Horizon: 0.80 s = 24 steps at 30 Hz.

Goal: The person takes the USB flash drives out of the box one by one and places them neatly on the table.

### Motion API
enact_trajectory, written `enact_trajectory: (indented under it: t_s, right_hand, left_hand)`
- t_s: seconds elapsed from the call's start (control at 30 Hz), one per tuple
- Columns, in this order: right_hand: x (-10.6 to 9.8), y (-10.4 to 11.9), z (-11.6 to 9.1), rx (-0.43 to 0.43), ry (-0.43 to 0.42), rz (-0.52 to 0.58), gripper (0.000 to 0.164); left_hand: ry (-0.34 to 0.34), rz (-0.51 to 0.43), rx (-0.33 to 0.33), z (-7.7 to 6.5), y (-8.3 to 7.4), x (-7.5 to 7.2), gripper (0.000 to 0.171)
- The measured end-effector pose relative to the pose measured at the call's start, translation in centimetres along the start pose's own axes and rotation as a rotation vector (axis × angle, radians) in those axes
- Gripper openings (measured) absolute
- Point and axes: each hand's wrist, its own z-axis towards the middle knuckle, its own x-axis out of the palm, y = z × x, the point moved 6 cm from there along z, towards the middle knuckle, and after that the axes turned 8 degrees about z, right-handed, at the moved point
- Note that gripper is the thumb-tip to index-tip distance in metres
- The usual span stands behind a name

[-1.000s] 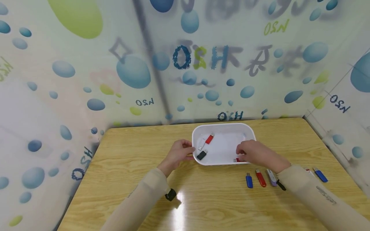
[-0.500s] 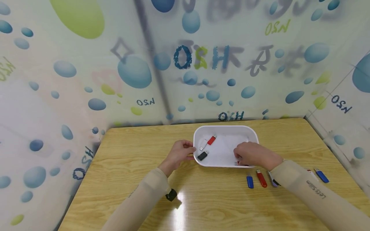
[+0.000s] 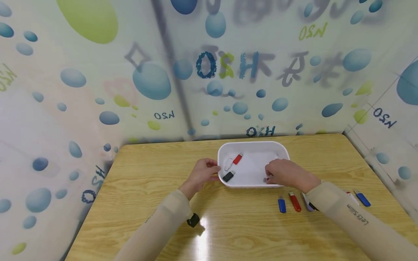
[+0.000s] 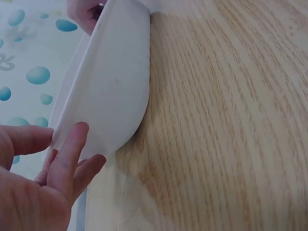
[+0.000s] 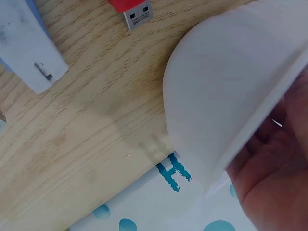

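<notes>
A white plastic bin [image 3: 249, 163] stands toward the back of the wooden table. My left hand [image 3: 202, 172] holds its left end; in the left wrist view the thumb is at the rim and the fingers [image 4: 72, 149] lie against the outer wall. Inside the bin at the front right, my right hand [image 3: 289, 174] pinches a USB flash drive [image 3: 265, 179], of which only the metal plug shows. In the right wrist view the bin wall [image 5: 216, 86] hides those fingertips. A red flash drive [image 3: 238, 158], a slim white one [image 3: 228, 166] and a black one [image 3: 228, 176] lie at the bin's left.
In front of the bin lie a blue flash drive [image 3: 282, 204], a red one [image 3: 295, 202] and a white-and-purple one [image 3: 307, 203], partly under the right sleeve. Beyond that sleeve are a red-and-white one [image 3: 353, 197] and another blue one [image 3: 363, 198]. A patterned curtain [image 3: 228, 105] hangs behind the table.
The right forearm has swung slightly left, and its fingers now cover the red part of the flash drive that showed earlier. The bin shifted slightly; the left hand keeps its hold.
</notes>
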Motion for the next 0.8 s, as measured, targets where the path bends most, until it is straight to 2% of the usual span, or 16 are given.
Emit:
enact_trajectory:
  t_s: [0.27,0.53,0.8]
  right_hand:
    - [0.13,0.27,-0.08,-0.063,0.002,-0.011,0.018]
    - [0.36,0.26,-0.06,-0.023,0.046,0.039,0.012]
    - [0.54,0.0,0.26,-0.014,0.039,0.035,0.011]
  left_hand:
    - [0.002,0.008,-0.012,0.17,0.19,-0.01,0.028]
    - [0.012,0.013,-0.014,0.18,0.03,0.08,0.031]
    - [0.001,0.018,-0.018,0.2,0.03,0.01,0.03]
